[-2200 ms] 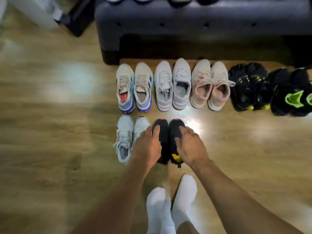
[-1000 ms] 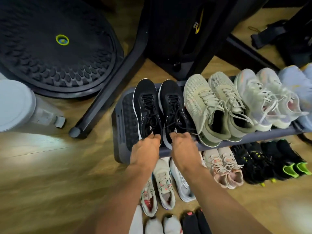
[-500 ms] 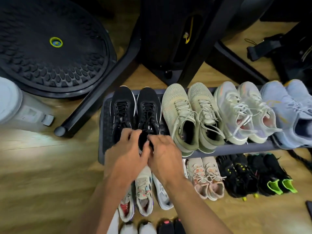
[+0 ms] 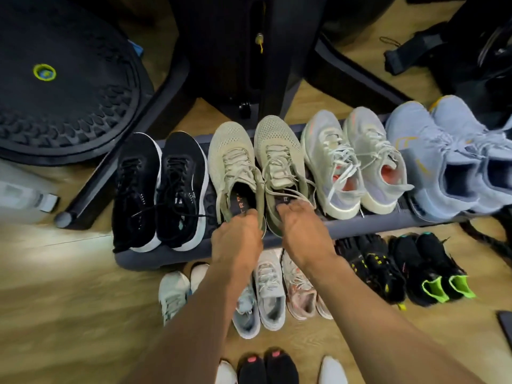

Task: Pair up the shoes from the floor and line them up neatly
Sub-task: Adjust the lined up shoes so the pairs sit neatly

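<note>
The beige pair (image 4: 235,151) stands on the rack (image 4: 191,254), between the black pair (image 4: 138,189) and the grey pair (image 4: 332,167). One heel is gripped by the left hand (image 4: 238,236), fingers curled over the collar; the other is held likewise by the right hand (image 4: 303,231). With heels at the near edge, a shoe could be tipped onto the floor rows (image 4: 270,295) by a hard pull. Loose laces (image 4: 291,192) could be snagged, or neighbours nudged askew.
</note>
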